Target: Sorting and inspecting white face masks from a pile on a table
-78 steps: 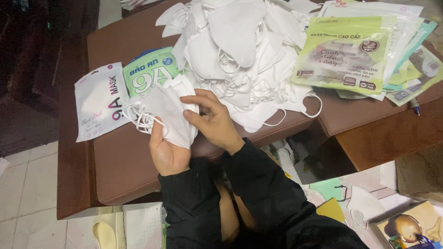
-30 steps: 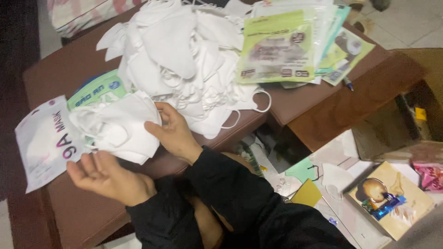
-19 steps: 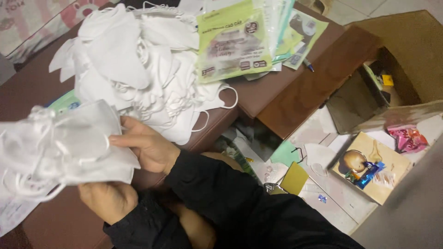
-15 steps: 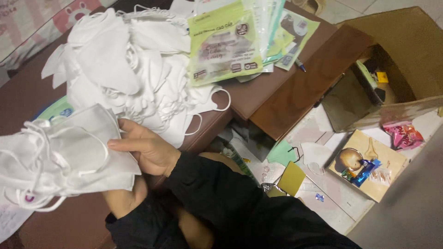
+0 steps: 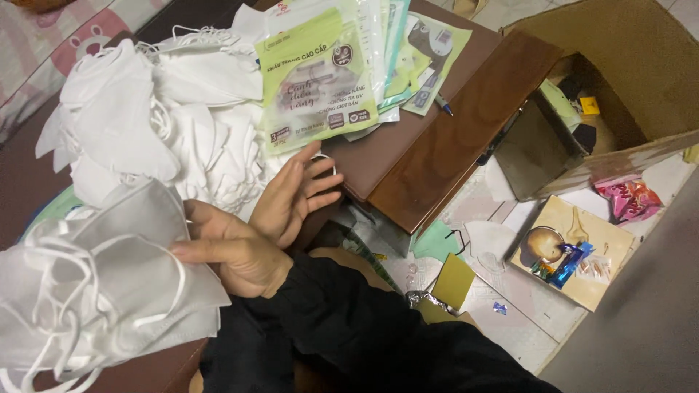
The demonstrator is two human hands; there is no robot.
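The right hand point(image 5: 237, 251) grips a stack of folded white fabric face masks point(image 5: 102, 291) low over the dark brown wooden worktop point(image 5: 437, 138), while the left hand point(image 5: 295, 196) hovers open beside the loose mask pile point(image 5: 160, 124). Held one-handed, the stack could fan apart, its dangling ear loops snagging the pile.

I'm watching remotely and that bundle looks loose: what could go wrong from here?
1. The stack of white masks is pinched by one hand only; its ear loops dangle, so masks may slip or snag.
2. The other hand is open at the edge of the mask pile; it could drag pieces off the brown table onto the littered floor.
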